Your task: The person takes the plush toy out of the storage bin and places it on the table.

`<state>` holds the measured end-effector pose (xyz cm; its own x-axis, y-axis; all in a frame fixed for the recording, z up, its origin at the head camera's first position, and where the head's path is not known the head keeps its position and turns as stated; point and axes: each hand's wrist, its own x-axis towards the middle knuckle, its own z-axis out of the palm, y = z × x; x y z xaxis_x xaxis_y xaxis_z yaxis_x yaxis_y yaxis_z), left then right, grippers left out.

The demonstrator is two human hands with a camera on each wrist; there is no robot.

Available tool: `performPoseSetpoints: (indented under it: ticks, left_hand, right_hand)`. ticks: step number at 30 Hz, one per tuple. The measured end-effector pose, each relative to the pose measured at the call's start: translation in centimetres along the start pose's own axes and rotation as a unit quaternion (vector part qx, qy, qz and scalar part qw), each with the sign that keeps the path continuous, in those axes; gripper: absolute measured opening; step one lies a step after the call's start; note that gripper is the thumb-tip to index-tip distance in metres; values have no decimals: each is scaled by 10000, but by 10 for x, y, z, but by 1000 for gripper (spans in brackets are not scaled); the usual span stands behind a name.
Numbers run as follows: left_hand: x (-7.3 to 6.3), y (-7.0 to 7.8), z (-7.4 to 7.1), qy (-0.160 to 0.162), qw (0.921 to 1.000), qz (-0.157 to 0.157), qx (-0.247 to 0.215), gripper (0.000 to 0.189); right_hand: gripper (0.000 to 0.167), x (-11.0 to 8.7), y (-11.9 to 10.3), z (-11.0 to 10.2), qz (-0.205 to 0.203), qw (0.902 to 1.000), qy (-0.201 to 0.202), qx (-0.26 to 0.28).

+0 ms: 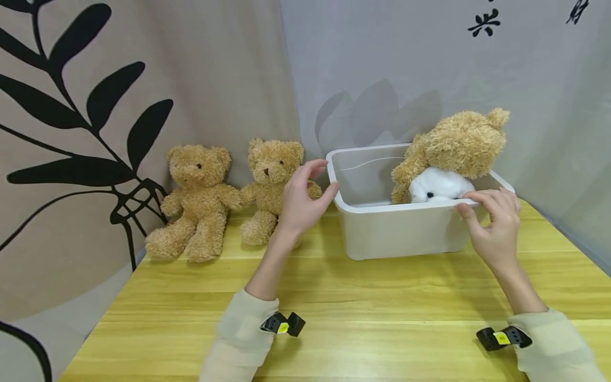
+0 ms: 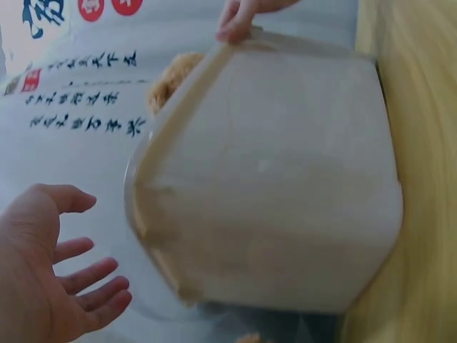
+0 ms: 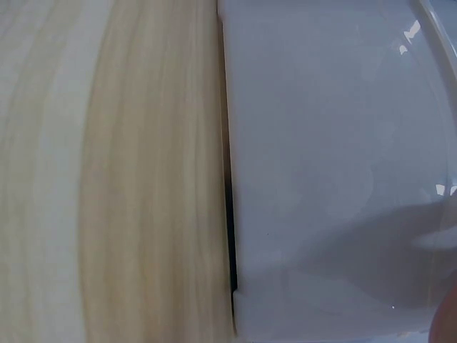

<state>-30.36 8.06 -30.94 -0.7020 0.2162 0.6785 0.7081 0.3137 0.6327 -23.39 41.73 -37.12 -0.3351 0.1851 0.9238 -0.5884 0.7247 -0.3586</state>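
Right hand (image 1: 498, 228) pinches the bin (image 1: 401, 236) by its four-o'clock rim, probably to steady it; my left hand (image 1: 303, 204) is spread just beside its nine-o'clock end. At one o'clock on my tabletop (image 1: 382, 318), its walls seemingly prop a bear (image 1: 463, 143) and white plush (image 1: 439, 185).

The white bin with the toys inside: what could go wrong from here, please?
The right hand grips the bin, but the left hand is apart from it; pulled now, it might swing. The teddy bear inside rises above the rim, so a jolt could tip it out. The left hand, in the head view, partly covers a seated bear and may knock it.
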Motion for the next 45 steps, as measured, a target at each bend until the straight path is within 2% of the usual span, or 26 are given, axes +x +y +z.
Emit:
performPoseSetpoints:
  ticks: [7,19,30,34,39,45]
  left_hand:
    - [5,18,25,-156,9996,84,-235,45]
    - [5,42,69,-365,9963,289,-719,49]
    - [7,66,106,-285,9923,132,-1196,48]
    - [13,71,119,-353,9929,34,-1136,53]
    - [25,77,136,-604,9933,-375,-907,62]
    - [43,79,155,-477,9956,-461,-663,73]
  right_hand:
    - [71,-2,5,2,-17,10000,48,-13]
    - [74,-1,8,0,2,10000,22,-42]
    - [72,-3,12,-1,18,10000,-30,-54]
    - [70,-4,15,0,27,10000,-70,-55]
    - [69,-4,16,-1,-24,10000,-31,-58]
    - [69,-3,17,-1,-57,9999,-26,-106]
